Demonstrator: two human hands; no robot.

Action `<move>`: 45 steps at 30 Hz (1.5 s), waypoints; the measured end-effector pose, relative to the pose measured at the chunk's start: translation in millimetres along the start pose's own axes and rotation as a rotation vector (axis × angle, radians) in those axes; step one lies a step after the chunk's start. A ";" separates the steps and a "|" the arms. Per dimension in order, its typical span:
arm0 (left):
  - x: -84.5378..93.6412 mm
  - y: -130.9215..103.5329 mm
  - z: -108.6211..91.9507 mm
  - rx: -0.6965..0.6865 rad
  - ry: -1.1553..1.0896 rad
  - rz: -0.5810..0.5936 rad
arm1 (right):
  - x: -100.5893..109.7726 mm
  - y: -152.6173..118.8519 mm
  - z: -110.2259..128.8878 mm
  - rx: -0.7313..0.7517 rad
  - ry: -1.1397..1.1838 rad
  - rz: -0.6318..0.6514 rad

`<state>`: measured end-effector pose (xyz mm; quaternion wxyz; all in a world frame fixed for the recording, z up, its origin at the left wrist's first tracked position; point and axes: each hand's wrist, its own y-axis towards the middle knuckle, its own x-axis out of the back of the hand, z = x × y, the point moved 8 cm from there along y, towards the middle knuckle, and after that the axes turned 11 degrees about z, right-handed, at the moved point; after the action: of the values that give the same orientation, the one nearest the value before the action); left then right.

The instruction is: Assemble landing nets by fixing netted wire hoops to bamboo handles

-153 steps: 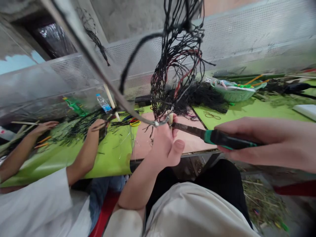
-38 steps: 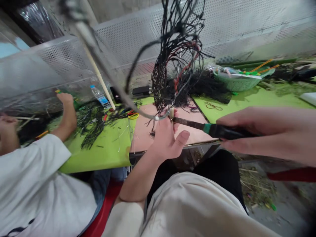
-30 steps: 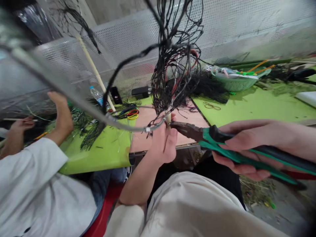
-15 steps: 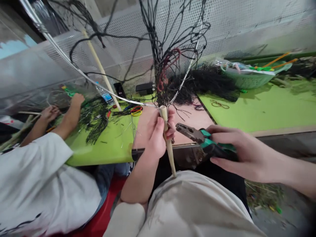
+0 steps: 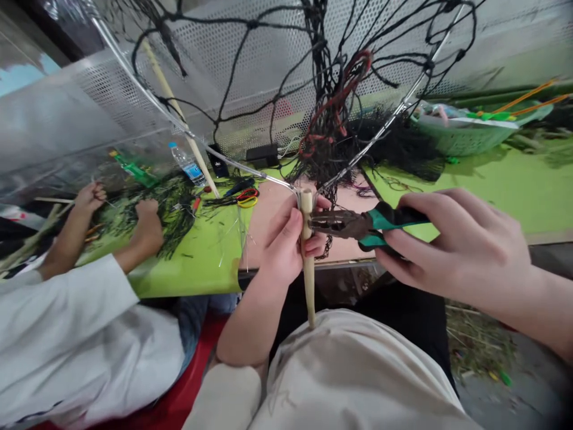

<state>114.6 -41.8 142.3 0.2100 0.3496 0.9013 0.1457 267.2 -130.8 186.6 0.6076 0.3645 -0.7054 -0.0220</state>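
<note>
The stick (image 5: 309,280) is pale, smooth wood, round in section, blunt at the top and tapering to its lower end by the cream shirt (image 5: 331,370). It stands nearly upright over the front of the pink board (image 5: 264,239). The left hand (image 5: 284,248) grips it near the top, thumb and fingers closing round it. Shiny, twisted silver wire (image 5: 380,136) spreads from the stick's top to both sides in a wide V. Black knotted net (image 5: 320,77), tangled with red cord (image 5: 342,89), hangs beyond the stick.

Right of the stick, the right hand (image 5: 461,239) is curled round the green-and-black handles of the pliers (image 5: 373,222); their dark, worn metal nose reaches the stick's side. Left of the stick lie yellow-and-red scissors (image 5: 248,197); well right sits a pale-green plastic basket (image 5: 474,140).
</note>
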 end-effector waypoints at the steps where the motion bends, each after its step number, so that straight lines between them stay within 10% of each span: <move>1: -1.1 0.2 0.4 0.002 -0.008 0.010 | -0.1 0.8 -2.1 -0.018 0.038 0.008; 14: -4.0 5.7 0.7 0.003 -0.062 0.019 | -1.4 3.2 -2.6 0.067 -0.011 0.041; 20: -3.4 5.1 -2.9 -0.003 -0.142 -0.027 | -2.1 -1.7 5.3 0.148 -0.040 -0.152; 34: 3.2 13.4 19.8 -0.007 -0.127 0.228 | -38.8 -9.1 0.3 0.012 0.269 -0.319; 45: 4.3 19.4 -6.1 -0.239 0.333 0.021 | -49.0 5.5 21.0 -0.133 0.555 -0.300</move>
<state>119.8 -25.7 154.4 0.0965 0.3029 0.8961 0.3097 246.0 -108.9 142.6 0.7893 0.4160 -0.4480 -0.0571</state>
